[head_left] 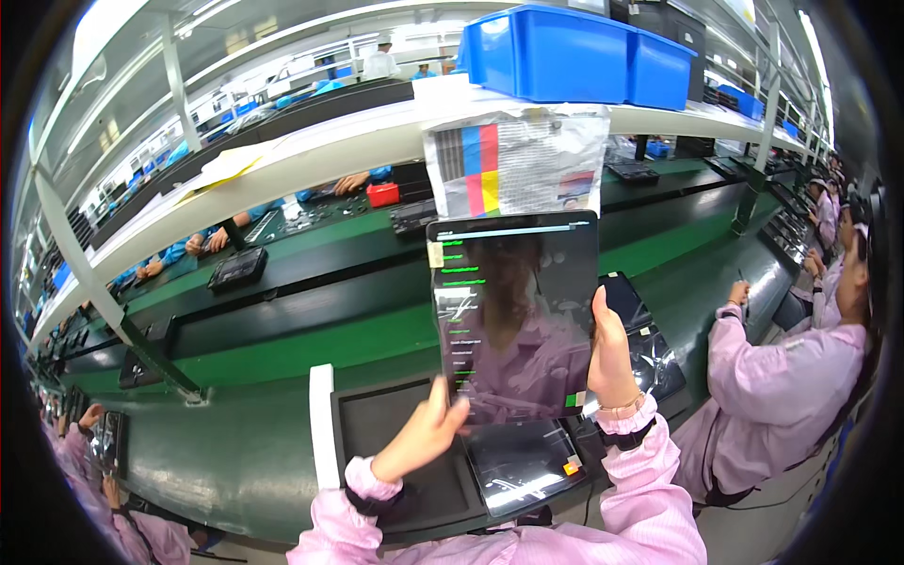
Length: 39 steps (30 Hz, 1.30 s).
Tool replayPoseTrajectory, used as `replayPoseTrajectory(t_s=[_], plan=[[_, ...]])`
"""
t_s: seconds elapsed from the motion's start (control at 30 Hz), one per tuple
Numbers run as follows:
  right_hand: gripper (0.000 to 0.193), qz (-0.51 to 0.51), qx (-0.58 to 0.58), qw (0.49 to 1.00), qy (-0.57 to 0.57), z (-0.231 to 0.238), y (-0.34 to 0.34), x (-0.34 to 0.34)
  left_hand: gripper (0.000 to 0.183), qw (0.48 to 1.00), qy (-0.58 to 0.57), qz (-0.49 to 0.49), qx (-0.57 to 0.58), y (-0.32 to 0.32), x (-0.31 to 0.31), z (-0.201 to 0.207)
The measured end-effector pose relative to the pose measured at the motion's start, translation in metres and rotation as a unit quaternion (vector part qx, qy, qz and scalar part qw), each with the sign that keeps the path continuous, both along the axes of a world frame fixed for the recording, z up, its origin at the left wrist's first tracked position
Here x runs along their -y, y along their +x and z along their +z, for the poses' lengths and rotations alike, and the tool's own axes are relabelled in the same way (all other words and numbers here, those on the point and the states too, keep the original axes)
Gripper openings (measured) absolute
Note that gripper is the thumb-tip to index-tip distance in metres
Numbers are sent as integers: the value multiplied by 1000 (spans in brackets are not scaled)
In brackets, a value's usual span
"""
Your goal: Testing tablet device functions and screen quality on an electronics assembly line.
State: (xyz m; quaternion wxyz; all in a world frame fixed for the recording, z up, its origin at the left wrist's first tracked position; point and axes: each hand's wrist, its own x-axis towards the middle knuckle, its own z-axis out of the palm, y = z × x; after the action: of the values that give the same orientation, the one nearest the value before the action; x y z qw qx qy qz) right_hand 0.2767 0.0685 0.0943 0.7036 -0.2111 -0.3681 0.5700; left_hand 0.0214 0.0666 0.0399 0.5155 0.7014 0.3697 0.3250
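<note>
A black tablet (532,311) stands raised before me, its screen showing a list of green and white lines and a reflection of a pink-clothed person. My right hand (614,358) is closed on its right edge near the lower corner. At the lower left corner my left hand (424,435) has its index finger and thumb apart, in front of or touching the screen edge; which one I cannot tell. Below the raised tablet, another dark tablet (518,466) with an orange sticker lies flat. A black tray (356,414) lies to its left, partly behind my left hand.
A white strip (322,424) borders the tray on the green bench (235,428). More dark tablets (654,363) lie to the right. Above, a shelf (377,130) carries blue bins (551,56), with a printed sheet (513,160) hanging below. A co-worker (782,377) sits at right.
</note>
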Motion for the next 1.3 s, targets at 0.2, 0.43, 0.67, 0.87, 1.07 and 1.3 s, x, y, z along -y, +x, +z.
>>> replayPoseTrajectory(t_s=[0.2, 0.43, 0.67, 0.87, 1.07, 1.3], plan=[[44, -38, 51, 998, 22, 12, 1, 11, 57, 995, -23, -42, -85, -3, 27, -1], [46, -57, 62, 996, 32, 19, -6, 12, 56, 994, -84, -10, 63, -6, 28, -14], [46, -74, 64, 995, 29, 22, -10, 12, 49, 987, -128, 3, 99, -7, 31, -17], [46, -76, 51, 996, 21, 22, -8, 9, 39, 995, -64, 45, 65, -2, 31, -15], [45, -71, 55, 996, 20, 21, -5, 9, 39, 993, -86, 57, 65, 2, 32, -14], [47, -61, 64, 996, 32, 24, -5, 8, 35, 990, -91, 61, 85, 4, 31, -12]])
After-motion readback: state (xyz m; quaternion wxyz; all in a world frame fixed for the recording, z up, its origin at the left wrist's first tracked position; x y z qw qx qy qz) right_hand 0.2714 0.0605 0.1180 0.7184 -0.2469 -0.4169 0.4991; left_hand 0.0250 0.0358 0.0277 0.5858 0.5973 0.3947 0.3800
